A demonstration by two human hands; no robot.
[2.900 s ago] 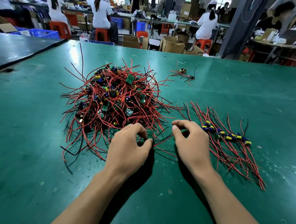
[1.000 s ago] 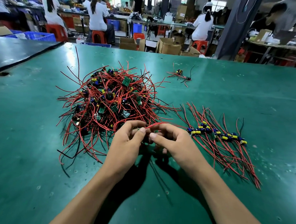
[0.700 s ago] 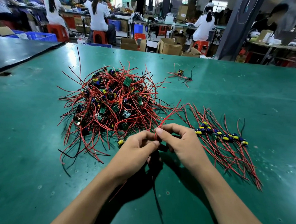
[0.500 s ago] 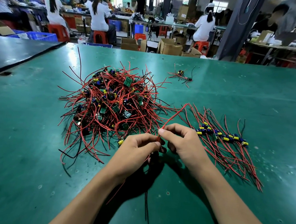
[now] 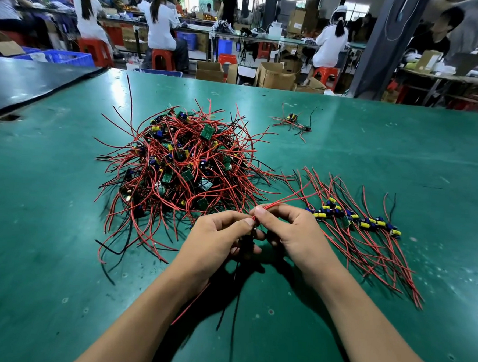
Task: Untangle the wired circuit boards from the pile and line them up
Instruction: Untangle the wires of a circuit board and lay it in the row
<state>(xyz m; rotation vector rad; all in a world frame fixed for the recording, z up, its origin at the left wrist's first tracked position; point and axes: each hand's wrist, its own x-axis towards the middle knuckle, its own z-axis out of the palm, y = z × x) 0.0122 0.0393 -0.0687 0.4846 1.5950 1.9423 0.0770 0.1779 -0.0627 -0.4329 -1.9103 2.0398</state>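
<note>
my left hand (image 5: 217, 235) and right hand (image 5: 293, 231) meet at the near edge of the tangled pile of red-wired green circuit boards (image 5: 183, 160), both pinching the thin red leads (image 5: 282, 201) of one board. the leads run far-right from the pinch, and the board itself is hidden between my fingers. to the right, the row of straightened boards with yellow and blue capacitors (image 5: 355, 220) lies on the green table mat (image 5: 401, 168), with one stray wired board (image 5: 292, 121) well beyond.
</note>
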